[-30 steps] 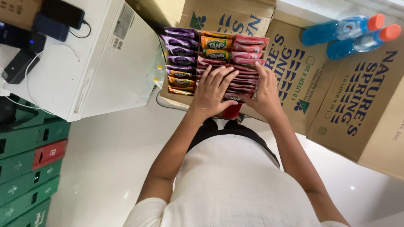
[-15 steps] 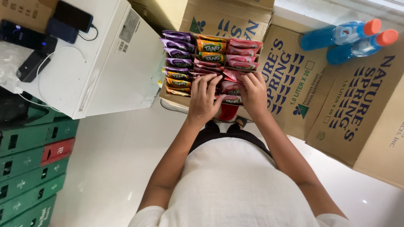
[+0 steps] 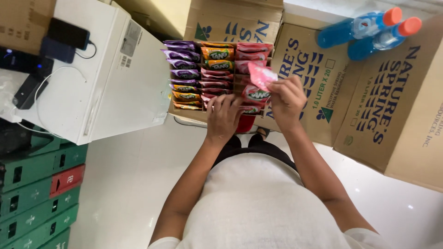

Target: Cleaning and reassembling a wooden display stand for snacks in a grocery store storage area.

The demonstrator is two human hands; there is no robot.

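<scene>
head view: the right hand (image 3: 287,99) is lifted above a shallow cardboard tray (image 3: 182,112) of drink-powder packets, fingers pinched shut on a pink foil sachet (image 3: 261,75) raised clear of the rows. the left hand (image 3: 224,117) lies flat on the stacked red sachets (image 3: 217,85) in the tray's middle row, fingers spread and gripping nothing. purple sachets (image 3: 181,57) fill the row beside them. two blue bottles with orange caps (image 3: 369,28) lie on a brown cardboard box (image 3: 392,106) nearby.
</scene>
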